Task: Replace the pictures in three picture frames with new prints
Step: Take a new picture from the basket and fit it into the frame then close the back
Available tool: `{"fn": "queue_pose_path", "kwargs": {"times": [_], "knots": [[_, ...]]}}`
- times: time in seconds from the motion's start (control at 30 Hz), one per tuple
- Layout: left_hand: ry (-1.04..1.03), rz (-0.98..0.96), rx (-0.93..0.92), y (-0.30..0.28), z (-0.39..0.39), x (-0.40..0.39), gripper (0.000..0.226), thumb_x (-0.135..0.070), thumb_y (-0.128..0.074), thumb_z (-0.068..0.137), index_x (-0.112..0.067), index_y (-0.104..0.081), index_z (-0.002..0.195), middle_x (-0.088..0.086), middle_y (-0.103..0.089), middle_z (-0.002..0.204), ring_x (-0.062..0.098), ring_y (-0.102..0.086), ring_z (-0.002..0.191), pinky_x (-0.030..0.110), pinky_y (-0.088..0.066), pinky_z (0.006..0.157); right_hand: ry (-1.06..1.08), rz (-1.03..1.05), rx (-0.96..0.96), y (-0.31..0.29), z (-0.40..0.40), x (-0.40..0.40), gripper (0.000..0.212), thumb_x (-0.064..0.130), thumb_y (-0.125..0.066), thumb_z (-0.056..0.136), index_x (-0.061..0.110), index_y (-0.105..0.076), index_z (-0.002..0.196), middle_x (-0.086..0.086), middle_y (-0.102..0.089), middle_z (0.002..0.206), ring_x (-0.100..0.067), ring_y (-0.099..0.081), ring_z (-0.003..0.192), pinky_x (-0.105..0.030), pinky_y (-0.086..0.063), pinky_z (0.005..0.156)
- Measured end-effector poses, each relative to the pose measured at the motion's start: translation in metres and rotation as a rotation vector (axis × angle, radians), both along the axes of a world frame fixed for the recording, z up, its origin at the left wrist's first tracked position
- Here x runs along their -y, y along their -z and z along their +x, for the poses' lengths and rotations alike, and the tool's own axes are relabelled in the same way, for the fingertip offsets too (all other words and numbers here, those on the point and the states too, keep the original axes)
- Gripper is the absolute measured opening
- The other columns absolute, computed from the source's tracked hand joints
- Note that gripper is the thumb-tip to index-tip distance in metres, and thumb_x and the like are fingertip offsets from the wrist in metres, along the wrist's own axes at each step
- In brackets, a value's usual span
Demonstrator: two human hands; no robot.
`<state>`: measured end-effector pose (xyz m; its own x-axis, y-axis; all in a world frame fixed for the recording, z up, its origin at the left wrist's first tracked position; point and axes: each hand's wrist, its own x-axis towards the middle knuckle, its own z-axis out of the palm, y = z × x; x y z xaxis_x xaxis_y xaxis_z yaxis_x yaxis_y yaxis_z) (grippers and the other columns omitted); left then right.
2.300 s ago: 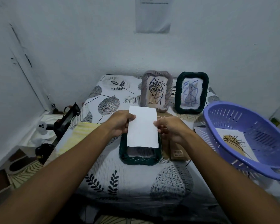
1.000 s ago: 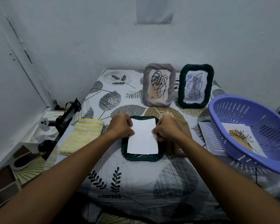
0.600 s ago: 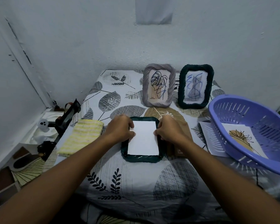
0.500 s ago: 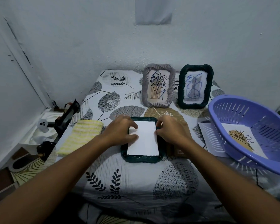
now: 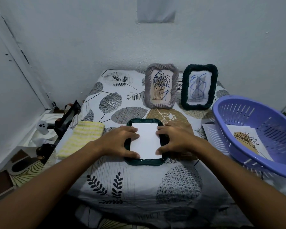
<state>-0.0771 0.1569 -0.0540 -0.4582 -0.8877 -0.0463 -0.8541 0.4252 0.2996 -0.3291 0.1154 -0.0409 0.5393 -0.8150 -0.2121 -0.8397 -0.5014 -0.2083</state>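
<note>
Both hands now spread flat, left hand [image 5: 120, 142] and right hand [image 5: 175, 141] pressing white print [image 5: 146, 140] into lying green frame [image 5: 144, 161]; purple basket [image 5: 238, 113] holds one print [image 5: 248, 142]; three frames total.

Surface: a bed [image 5: 139, 184] covered by a white sheet printed with grey, black and ochre leaves.
Middle: a dark green rope-wrapped picture frame [image 5: 144, 161] is laid flat, with a white rectangular sheet of paper [image 5: 146, 140] on it.
Back: a grey rope-wrapped picture frame [image 5: 161, 85] and a second dark green rope-wrapped frame [image 5: 198, 86] are stood upright, side by side.
Left: a folded yellow-and-white striped cloth [image 5: 82, 138] is laid near the edge.
Right: a purple slotted plastic basket [image 5: 248, 129] is set there, tilted, over a white paper [image 5: 208, 131].
</note>
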Motion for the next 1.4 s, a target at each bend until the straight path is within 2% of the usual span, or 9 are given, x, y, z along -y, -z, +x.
{"fn": "queue_pose_path", "kwargs": {"times": [0.13, 0.3, 0.47, 0.63, 0.8, 1.03, 1.17, 1.27, 1.4], "knots": [[-0.006, -0.021, 0.013, -0.002, -0.001, 0.003, 0.085, -0.073, -0.066, 0.065, -0.023, -0.055, 0.133, -0.005, -0.040, 0.147, 0.008, -0.030, 0.137, 0.022, -0.025, 0.108, 0.012, 0.020, 0.023, 0.000, 0.000, 0.002, 0.089, 0.082, -0.062, 0.054, 0.029, -0.056, 0.125, 0.002, -0.053, 0.137, -0.021, -0.042, 0.125, -0.046, -0.040, 0.100], [-0.035, 0.034, -0.050, 0.001, 0.001, 0.003, 0.087, -0.082, -0.050, 0.062, -0.027, -0.056, 0.129, -0.005, -0.039, 0.149, 0.009, -0.029, 0.139, 0.030, -0.030, 0.112, 0.019, 0.014, 0.015, 0.001, 0.000, 0.003, 0.090, 0.081, -0.064, 0.054, 0.031, -0.053, 0.128, 0.004, -0.052, 0.138, -0.020, -0.041, 0.126, -0.043, -0.040, 0.099], [-0.020, -0.002, -0.050, 0.001, -0.001, 0.001, 0.082, -0.077, -0.056, 0.065, -0.026, -0.056, 0.129, -0.006, -0.041, 0.147, 0.009, -0.030, 0.138, 0.029, -0.030, 0.110, 0.016, -0.004, 0.029, 0.000, 0.000, 0.004, 0.086, 0.080, -0.066, 0.054, 0.030, -0.056, 0.123, 0.004, -0.056, 0.134, -0.020, -0.047, 0.120, -0.041, -0.042, 0.098], [-0.026, -0.002, -0.039, -0.001, -0.002, 0.003, 0.091, -0.080, -0.052, 0.061, -0.022, -0.055, 0.132, -0.005, -0.042, 0.145, 0.008, -0.032, 0.136, 0.031, -0.032, 0.110, 0.017, -0.020, 0.032, -0.001, 0.000, 0.004, 0.088, 0.083, -0.062, 0.050, 0.033, -0.056, 0.122, 0.008, -0.057, 0.133, -0.018, -0.050, 0.118, -0.041, -0.043, 0.096], [-0.024, 0.011, -0.036, -0.002, -0.003, 0.004, 0.087, -0.075, -0.059, 0.062, -0.021, -0.056, 0.131, -0.005, -0.040, 0.148, 0.007, -0.028, 0.138, 0.023, -0.025, 0.109, -0.004, -0.074, 0.030, -0.003, 0.002, 0.003, 0.079, 0.079, -0.066, 0.055, 0.033, -0.059, 0.119, 0.009, -0.060, 0.128, -0.017, -0.053, 0.113, -0.035, -0.043, 0.093], [-0.028, 0.008, -0.076, 0.000, -0.002, 0.006, 0.093, -0.079, -0.054, 0.057, -0.022, -0.056, 0.131, -0.005, -0.040, 0.148, 0.007, -0.028, 0.138, 0.017, -0.021, 0.105, 0.007, -0.092, 0.010, -0.001, 0.002, 0.005, 0.085, 0.087, -0.055, 0.048, 0.034, -0.058, 0.114, 0.010, -0.061, 0.125, -0.017, -0.055, 0.110, -0.040, -0.044, 0.093], [-0.042, 0.009, -0.066, 0.000, -0.002, 0.006, 0.089, -0.077, -0.059, 0.058, -0.025, -0.056, 0.130, -0.006, -0.039, 0.148, 0.007, -0.030, 0.138, 0.018, -0.023, 0.105, 0.080, -0.058, 0.161, -0.005, 0.000, 0.003, 0.064, 0.063, -0.070, 0.071, 0.027, -0.059, 0.123, 0.004, -0.059, 0.128, -0.018, -0.054, 0.110, -0.032, -0.041, 0.083], [-0.035, 0.003, -0.070, -0.001, -0.003, 0.006, 0.094, -0.082, -0.052, 0.054, -0.026, -0.057, 0.129, -0.005, -0.040, 0.147, 0.008, -0.032, 0.137, 0.021, -0.025, 0.107, 0.262, -0.094, 0.373, -0.010, -0.006, 0.007, 0.033, 0.035, -0.068, 0.085, 0.015, -0.064, 0.111, -0.005, -0.064, 0.109, -0.020, -0.059, 0.096, -0.032, -0.048, 0.074], [-0.021, -0.011, -0.056, -0.003, -0.004, 0.007, 0.085, -0.075, -0.064, 0.062, -0.024, -0.057, 0.130, -0.004, -0.040, 0.147, 0.008, -0.031, 0.137, 0.017, -0.023, 0.104, 0.444, -0.097, 0.309, -0.017, -0.023, 0.014, 0.012, 0.018, -0.063, 0.089, 0.009, -0.064, 0.096, -0.009, -0.066, 0.094, -0.021, -0.061, 0.085, -0.035, -0.055, 0.073]]}}
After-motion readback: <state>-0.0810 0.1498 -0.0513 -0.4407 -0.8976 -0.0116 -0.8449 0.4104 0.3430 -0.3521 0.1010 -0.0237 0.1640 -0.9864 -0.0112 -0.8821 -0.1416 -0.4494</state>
